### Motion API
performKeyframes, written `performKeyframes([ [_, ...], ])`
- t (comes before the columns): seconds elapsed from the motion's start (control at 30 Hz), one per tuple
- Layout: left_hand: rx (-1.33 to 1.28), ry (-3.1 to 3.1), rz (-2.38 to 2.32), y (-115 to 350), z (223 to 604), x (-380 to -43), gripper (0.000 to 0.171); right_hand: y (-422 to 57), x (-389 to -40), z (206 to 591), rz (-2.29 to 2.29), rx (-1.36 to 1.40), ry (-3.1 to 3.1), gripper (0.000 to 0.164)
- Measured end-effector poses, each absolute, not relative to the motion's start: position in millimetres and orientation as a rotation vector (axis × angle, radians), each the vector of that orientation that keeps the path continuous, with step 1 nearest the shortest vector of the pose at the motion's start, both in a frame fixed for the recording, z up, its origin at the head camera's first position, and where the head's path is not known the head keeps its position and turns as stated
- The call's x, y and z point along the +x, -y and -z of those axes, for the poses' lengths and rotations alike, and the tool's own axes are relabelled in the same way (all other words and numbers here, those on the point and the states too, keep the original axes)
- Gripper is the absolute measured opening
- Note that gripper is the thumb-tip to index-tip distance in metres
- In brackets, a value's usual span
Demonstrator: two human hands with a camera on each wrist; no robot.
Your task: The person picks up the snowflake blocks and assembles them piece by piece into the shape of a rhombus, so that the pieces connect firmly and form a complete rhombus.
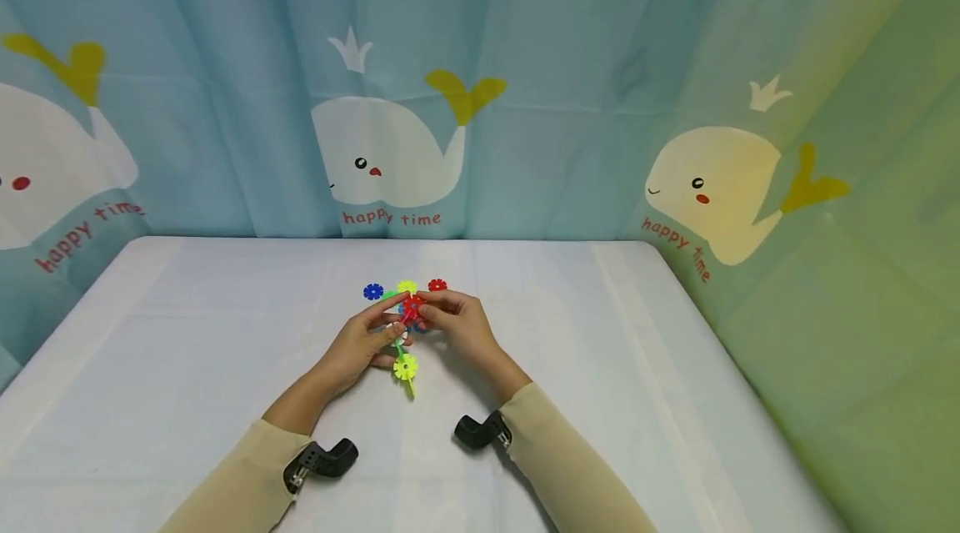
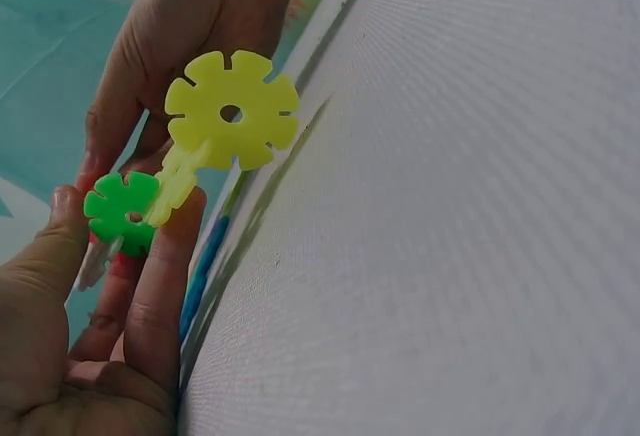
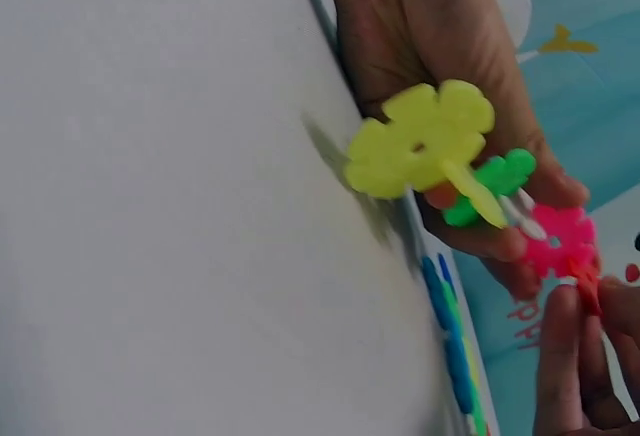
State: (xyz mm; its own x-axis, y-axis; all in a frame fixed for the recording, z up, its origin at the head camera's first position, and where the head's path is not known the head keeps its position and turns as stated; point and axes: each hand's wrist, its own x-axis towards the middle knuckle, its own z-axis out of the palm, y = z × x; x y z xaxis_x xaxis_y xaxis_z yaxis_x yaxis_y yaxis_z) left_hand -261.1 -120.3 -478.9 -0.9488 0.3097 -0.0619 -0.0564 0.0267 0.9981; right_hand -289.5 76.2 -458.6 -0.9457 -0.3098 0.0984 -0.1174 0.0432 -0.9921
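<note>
Left hand (image 1: 358, 349): here it is, fingers (image 2: 160, 296) curled in a narrow hold on the flower chain (image 2: 230, 111), steadying it.
Right hand (image 1: 465, 329): tight pinch, thumb and fingertips on the red disc (image 1: 412, 305).
Flower chain: up off the white counter (image 1: 585, 399), between the hands; a yellow disc (image 3: 420, 146) at the near end, a second yellow one (image 3: 472, 194) edge-on, then green (image 2: 115, 201), white (image 3: 522, 214) and pink (image 3: 560, 241).
Red disc: right at the pink one's edge! Fully slotted in? Cannot tell.
Loose discs: beyond the hands, a blue disc (image 1: 373, 291), a yellow-green disc (image 1: 407, 287) and another red disc (image 1: 437, 285), with more partly hidden.
Step in hand: looks like joining red to pink, notch into notch.
Next move: calls for matched slots, a firm left hold and a straight push, without twisting the links.
</note>
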Motion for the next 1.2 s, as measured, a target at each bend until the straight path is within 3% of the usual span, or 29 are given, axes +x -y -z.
performKeyframes([
  [0.47,0.23,-2.017,-2.078,121.3,478.9,-261.9,0.062,-105.0,-305.0,450.4,1.946,-0.338,-2.305,0.033],
  [0.8,0.224,-2.012,-2.07,123.6,478.6,-262.8,0.063,-115.0,-308.1,456.1,1.604,-0.171,-2.596,0.024],
  [1.2,0.204,-1.997,-2.071,123.5,480.3,-265.9,0.063,-105.1,-304.5,464.7,1.43,-0.258,-2.87,0.025],
])
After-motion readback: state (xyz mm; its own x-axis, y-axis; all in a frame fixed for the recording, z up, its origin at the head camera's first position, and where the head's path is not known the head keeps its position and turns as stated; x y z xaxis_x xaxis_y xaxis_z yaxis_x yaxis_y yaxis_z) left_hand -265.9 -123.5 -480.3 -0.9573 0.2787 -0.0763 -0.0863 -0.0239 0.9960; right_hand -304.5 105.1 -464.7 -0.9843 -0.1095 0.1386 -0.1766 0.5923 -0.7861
